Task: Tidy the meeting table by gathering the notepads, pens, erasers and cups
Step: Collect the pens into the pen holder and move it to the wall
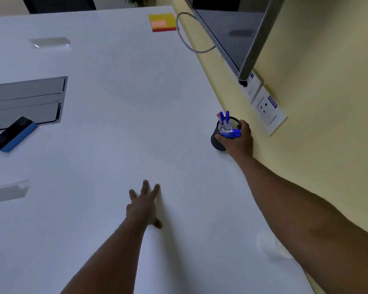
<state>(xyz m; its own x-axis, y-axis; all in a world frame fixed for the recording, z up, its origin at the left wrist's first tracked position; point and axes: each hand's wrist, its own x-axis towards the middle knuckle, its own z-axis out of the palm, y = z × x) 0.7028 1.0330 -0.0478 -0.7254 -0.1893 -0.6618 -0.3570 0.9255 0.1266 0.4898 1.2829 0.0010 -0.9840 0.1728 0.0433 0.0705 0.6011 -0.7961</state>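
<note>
A black mesh pen holder point(218, 139) stands at the right edge of the white table point(119, 115), with blue-capped pens point(224, 120) upright in it. My right hand point(239, 141) is wrapped around the holder and also clutches a few blue pens point(232, 133) against its rim. My left hand point(143, 205) lies flat on the table, fingers spread, holding nothing. A black and blue whiteboard eraser point(13, 133) lies at the left. A yellow sticky-note pad point(162, 22) sits at the far right edge. A pale cup point(268, 245) shows faintly under my right forearm.
A grey cable-box lid point(23, 100) is set into the table at the left. A wall-mounted screen point(232, 30), a looping cable point(185, 39) and wall sockets point(267, 111) line the yellow wall on the right. Transparent name stands point(49, 41) sit far left.
</note>
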